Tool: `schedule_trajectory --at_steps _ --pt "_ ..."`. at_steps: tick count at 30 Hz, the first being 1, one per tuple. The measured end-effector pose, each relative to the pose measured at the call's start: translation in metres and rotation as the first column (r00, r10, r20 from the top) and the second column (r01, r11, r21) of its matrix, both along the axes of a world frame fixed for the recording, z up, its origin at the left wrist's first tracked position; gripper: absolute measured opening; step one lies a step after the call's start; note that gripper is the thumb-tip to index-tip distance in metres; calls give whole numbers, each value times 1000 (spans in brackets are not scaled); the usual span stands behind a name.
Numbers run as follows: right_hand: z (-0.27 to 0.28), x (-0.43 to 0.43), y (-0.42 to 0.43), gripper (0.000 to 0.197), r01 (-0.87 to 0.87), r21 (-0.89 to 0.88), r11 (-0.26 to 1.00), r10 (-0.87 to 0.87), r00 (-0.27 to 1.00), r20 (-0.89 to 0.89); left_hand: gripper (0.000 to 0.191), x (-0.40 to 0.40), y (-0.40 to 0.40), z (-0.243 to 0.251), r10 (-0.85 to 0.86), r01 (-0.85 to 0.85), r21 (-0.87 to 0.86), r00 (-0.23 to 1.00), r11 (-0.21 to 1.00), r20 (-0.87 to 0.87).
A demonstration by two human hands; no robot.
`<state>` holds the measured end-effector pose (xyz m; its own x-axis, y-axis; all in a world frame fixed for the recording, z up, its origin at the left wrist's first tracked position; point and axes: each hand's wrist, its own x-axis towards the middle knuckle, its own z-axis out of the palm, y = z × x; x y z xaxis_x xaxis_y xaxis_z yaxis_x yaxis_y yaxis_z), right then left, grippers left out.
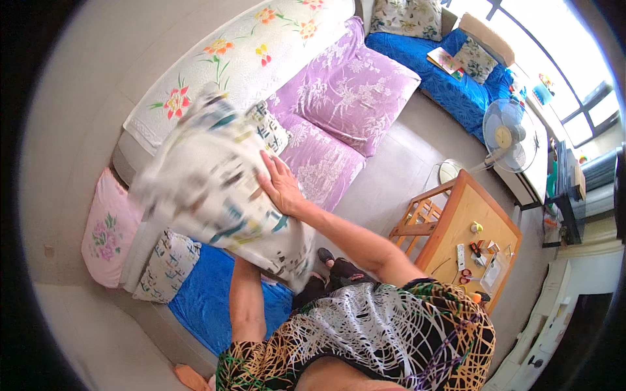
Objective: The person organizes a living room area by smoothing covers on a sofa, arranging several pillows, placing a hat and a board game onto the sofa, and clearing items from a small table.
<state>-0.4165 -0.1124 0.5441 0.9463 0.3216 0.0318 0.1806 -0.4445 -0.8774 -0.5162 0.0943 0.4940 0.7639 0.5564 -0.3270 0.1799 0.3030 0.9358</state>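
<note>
A large off-white patterned cushion (220, 190) is raised in front of me, above the sofa. Its far end and lower edge are blurred by motion. My right hand (281, 188) lies on its near side, palm against the fabric and fingers spread. From below, my left forearm (248, 298) runs up under the cushion, which hides my left hand. Just beyond my right fingers, a smaller printed cushion (269, 126) leans on the sofa. Another patterned cushion (168, 266) rests at the sofa's left end, by the blue seat cover (205, 298).
Purple floral covers (337, 97) and a flower-embroidered white cloth (234, 58) drape the sofa. A pink pillow (108, 232) stands at its left end. At right, a wooden table (469, 210) holds scissors (464, 276) and small items. Beyond stand a fan (508, 136) and a blue-covered sofa (415, 58).
</note>
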Motion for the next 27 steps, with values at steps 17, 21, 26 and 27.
schedule_trajectory --at_steps 17,21,26,27 --pt "67 34 -134 60 143 -169 975 -89 952 292 72 77 -49 -15 -604 605 -24 790 796 -105" --pt "14 43 -275 46 374 466 802 -515 828 221 71 115 -82 -18 -702 706 -15 703 708 -115" --pt "-62 74 -289 56 503 717 483 -35 829 -558 70 170 -156 -14 -762 768 -4 635 641 -127" --pt "-74 88 -284 59 750 489 445 -98 583 -806 70 180 -171 -16 -762 769 -5 633 639 -139"
